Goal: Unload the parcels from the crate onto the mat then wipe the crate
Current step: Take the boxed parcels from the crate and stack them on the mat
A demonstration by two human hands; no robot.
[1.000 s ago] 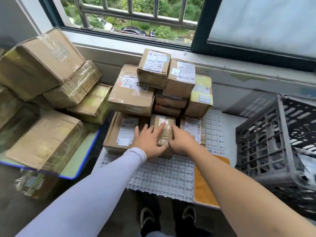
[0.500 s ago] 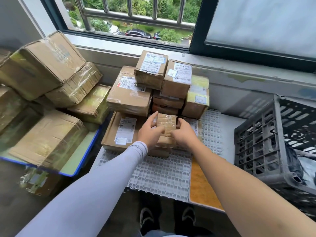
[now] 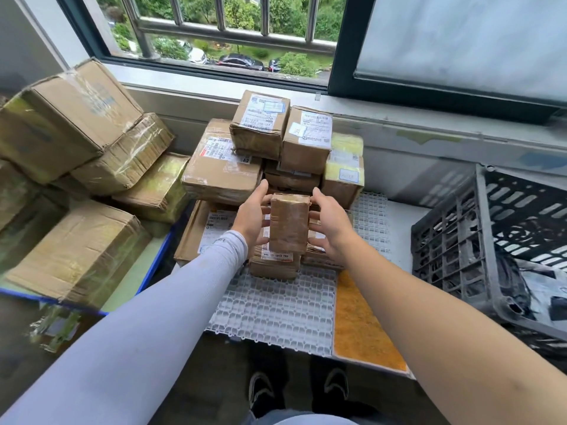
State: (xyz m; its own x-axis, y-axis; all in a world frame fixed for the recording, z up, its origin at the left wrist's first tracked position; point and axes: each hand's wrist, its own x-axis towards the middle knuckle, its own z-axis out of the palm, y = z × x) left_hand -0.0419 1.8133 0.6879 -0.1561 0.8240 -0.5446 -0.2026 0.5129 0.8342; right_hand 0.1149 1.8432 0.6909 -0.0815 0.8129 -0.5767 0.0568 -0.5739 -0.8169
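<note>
The small taped parcel (image 3: pixel 289 223), lying flat on the front row of the pile a second ago, is now lifted at frame centre. The left hand (image 3: pixel 252 216) grips its left side and the right hand (image 3: pixel 329 223) its right side. It hangs just above a labelled parcel (image 3: pixel 274 262) on the white grid mat (image 3: pixel 270 308). Judgement: it is being repositioned within the stack, so unloading is nearly complete.

Surroundings, left to right:
- Large cartons (image 3: pixel 70 118), upper left.
- Stacked parcels (image 3: pixel 260 127), upper centre, close behind the lifted parcel; they limit its placement.
- Grey crate (image 3: pixel 478 228), right edge, tilted; wiping not yet begun.
</note>
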